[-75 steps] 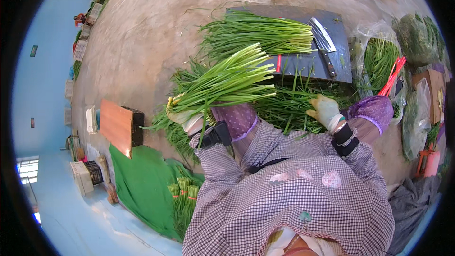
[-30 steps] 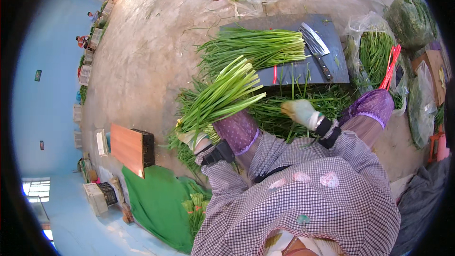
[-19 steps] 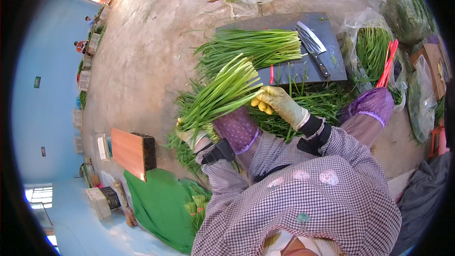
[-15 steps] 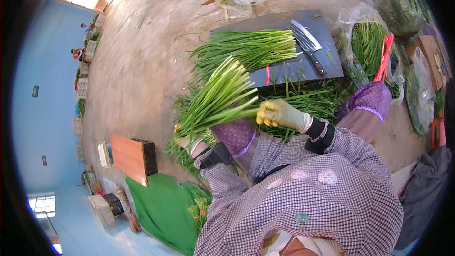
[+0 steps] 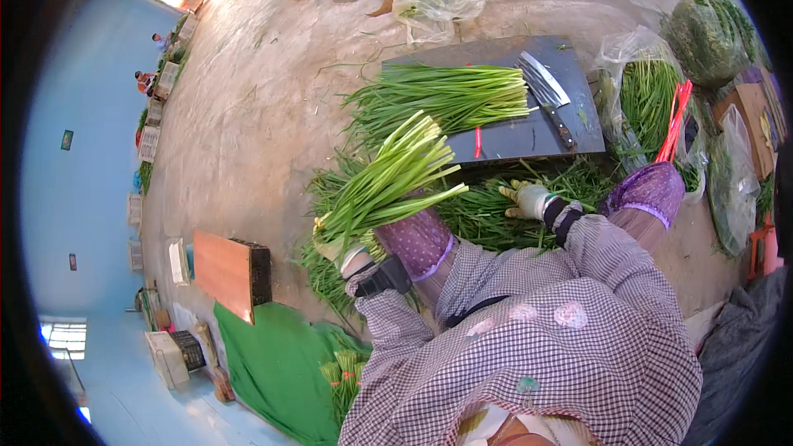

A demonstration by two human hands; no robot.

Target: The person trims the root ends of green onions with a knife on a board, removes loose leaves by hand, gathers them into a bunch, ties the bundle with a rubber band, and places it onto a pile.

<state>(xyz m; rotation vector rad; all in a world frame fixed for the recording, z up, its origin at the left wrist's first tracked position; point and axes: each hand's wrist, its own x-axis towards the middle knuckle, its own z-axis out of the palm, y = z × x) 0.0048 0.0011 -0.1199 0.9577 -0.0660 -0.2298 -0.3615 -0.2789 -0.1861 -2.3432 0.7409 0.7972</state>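
At the far left, a flat reddish-brown rectangular board stands on edge against a black plastic crate, and just below them a bright green cloth is spread on the grey concrete floor. Beside the cloth's right edge stand small green bunches tied with red bands. Next comes the left hand in a pale glove, its grip closed around the lower left part of a loose bunch of long, thin green stems; the bunch slants up to the right, pale ends foremost, just above the knee in a purple dotted cover. Behind it, a second, larger green bunch lies across a dark grey, low flat surface, with a red strip at its near side. Nearer the person, a heap of loose green leaves fills the space before the surface, and the right hand, also gloved, is over it with fingers parted, its grip loose. A broad-bladed steel knife with a dark handle lies right of the larger bunch. Farther right, a clear plastic bag holds more green stems, with bright red strips beside them
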